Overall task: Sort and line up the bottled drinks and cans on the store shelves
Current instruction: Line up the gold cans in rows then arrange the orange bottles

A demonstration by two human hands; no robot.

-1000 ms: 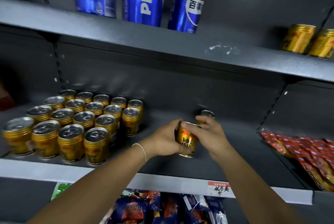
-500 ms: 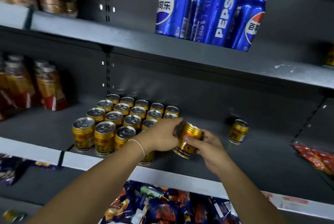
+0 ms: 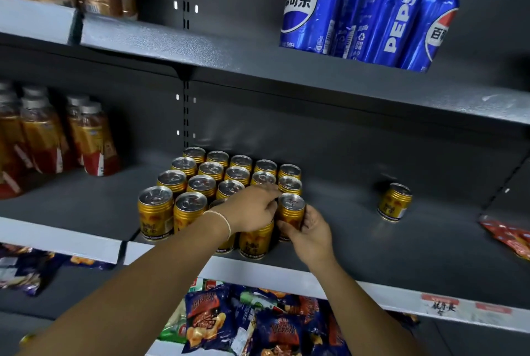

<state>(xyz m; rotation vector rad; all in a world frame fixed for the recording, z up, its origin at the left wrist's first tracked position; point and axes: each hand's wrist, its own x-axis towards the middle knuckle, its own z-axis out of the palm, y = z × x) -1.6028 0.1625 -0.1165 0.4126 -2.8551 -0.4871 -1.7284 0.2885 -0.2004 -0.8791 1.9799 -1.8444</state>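
Gold can (image 3: 291,210), upright, at the right front edge of the can block (image 3: 200,182), middle shelf (image 3: 372,246).
Right hand (image 3: 311,236) curls round its side; left hand (image 3: 253,208) fingertips pinch its rim. Bare shelf runs rightward to a lone can (image 3: 395,203).

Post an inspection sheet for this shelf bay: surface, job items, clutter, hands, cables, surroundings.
Surface: grey middle shelf, one level of a metal rack.
Job's things: gold can block upright in rows; held can upright at the block's right side; lone gold can standing apart to the right.
Clutter: red packets at the shelf's right edge.
Hands: right hand grips the held can; left hand has its fingers curled against the can's left side.
Cables: nothing seen.
Surroundings: Pepsi cans above, bottles left, snack bags below.
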